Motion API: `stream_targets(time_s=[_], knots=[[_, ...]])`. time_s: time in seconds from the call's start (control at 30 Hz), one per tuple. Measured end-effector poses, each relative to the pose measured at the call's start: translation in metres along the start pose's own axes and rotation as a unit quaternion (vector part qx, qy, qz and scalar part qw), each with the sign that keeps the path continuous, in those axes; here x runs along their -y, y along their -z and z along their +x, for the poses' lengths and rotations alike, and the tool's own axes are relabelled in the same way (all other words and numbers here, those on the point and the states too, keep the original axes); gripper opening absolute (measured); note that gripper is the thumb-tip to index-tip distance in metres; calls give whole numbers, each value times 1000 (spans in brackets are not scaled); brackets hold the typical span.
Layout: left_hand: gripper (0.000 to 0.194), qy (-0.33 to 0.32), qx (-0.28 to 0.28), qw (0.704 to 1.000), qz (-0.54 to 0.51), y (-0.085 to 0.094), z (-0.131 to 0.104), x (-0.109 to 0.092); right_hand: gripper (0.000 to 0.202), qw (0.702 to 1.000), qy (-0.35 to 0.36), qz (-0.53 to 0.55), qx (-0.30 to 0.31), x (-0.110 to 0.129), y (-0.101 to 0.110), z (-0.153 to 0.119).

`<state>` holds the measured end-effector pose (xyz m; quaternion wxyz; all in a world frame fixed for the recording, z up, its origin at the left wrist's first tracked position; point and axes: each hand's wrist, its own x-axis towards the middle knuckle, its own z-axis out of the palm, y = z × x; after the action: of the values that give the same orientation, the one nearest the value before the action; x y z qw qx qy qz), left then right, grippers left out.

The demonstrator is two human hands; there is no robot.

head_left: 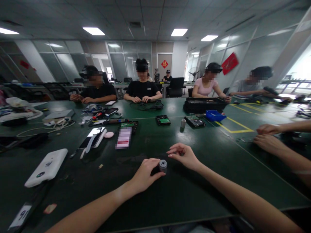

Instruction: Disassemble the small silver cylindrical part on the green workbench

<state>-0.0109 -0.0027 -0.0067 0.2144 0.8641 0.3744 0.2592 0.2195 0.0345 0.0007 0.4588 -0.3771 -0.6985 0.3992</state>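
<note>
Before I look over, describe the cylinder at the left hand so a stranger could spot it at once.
Find the green table, then the left hand over its near side. That hand holds a small grey cylinder with dark spots on its top. The other cylinder stands farther back, with no hand touching it.

We seem to be in an office-like room with an electronics workbench inside; above us there are flat bright lamps (179, 32) in a panelled ceiling (150, 11); around us we notice glass partitions (264, 42) and a black office chair (177, 83); on the long green worktable (189, 202), marked with yellow lines (241, 131), we find green circuit boards (165, 120), dark cables (156, 105) and a blue tray (216, 116); several people (143, 88) sit along it.
</note>
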Motion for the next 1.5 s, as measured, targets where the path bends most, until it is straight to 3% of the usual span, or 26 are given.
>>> stream_targets(time_s=[0.2,0.67,0.8,1.0,1.13,1.37,1.5], knots=[[33,-2,-11,1000,4,-2,-1,2,19,998,27,11,47,28,-25,-12],[32,2,-17,1000,-9,-3,-1,2,13,996,49,-41,68,29,-25,-14],[33,1,-16,1000,-10,-3,-1,2,17,995,59,-42,68,28,-26,-14],[31,6,-2,1000,-4,-2,0,0,21,999,47,-15,-18,30,-19,-12],[31,2,-5,1000,-9,-1,0,0,47,997,65,-14,-33,28,-13,-12],[30,-2,-3,1000,-11,0,0,0,44,997,74,3,-19,26,-14,-15],[31,-7,-3,1000,-14,-2,0,2,39,996,78,-29,36,31,-17,-15]])
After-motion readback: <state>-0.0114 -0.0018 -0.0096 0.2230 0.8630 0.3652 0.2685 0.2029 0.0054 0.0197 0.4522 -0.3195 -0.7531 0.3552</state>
